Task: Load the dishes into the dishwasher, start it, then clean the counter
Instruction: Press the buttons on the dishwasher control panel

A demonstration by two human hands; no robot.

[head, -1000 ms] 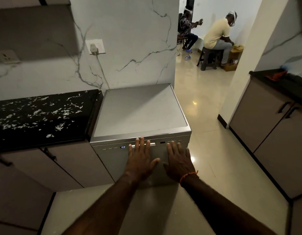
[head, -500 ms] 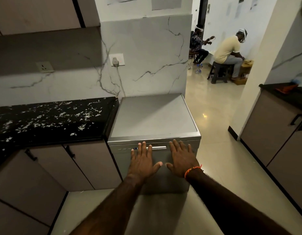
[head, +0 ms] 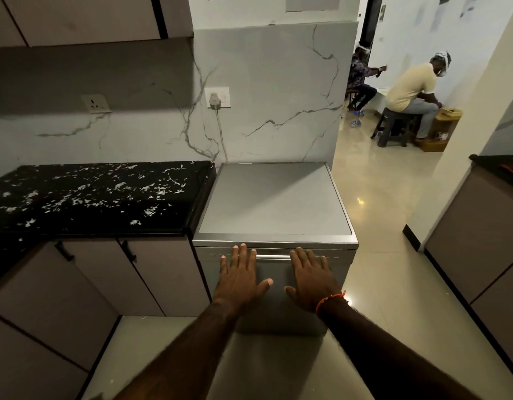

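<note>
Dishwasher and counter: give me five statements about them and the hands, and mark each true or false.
1. Both hands lie flat against the dishwasher door. True: the left hand and right hand have straight fingers on its front.
2. The dishwasher door hangs open. False: it is closed.
3. The black counter is littered with white scraps. True.
4. A plate stands on the dishwasher's top. False: nothing shows on it.
5. The orange wrist band is on the left arm. False: it is on the right wrist.
</note>
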